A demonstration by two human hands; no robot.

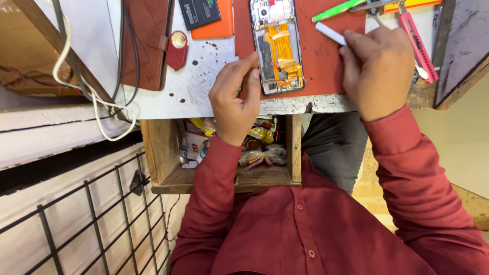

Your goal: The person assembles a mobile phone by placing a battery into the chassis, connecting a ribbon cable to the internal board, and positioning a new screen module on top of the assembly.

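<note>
Left fingers (251, 71): curled, the thumb and forefinger tips pressing the left long edge of the phone (277, 48); they steady it and do not lift it.
Left hand (234, 99): rests over the near edge of the surface (198, 86), wrist hanging above the open drawer (163, 153).
Right fingers (356, 40): clenched around a white tool (330, 33), held like a pen; only its front end shows beyond the knuckles.
Right hand (379, 71): lies on the red mat (326, 71), just right of the phone and apart from it.
Phone: opened, back cover off, orange flex cable and board exposed; it lies flat on the mat near the surface's near edge.
Long axis: runs from the near edge toward the far edge, almost straight away from the person.
Tool to phone: the tip points left and slightly away, toward the phone's far right part; a strip of bare mat lies between them.
Nearer hand: the left one is already touching; the right one is near, tool tip not in contact.
Further out: green pen (338, 10) and pink cutter (417, 43) beyond the right hand; brown wallet case (147, 40), orange piece (216, 28) and white cable (97, 102) toward the left edge.
Drawer: under the near edge, filled with small packets.
</note>
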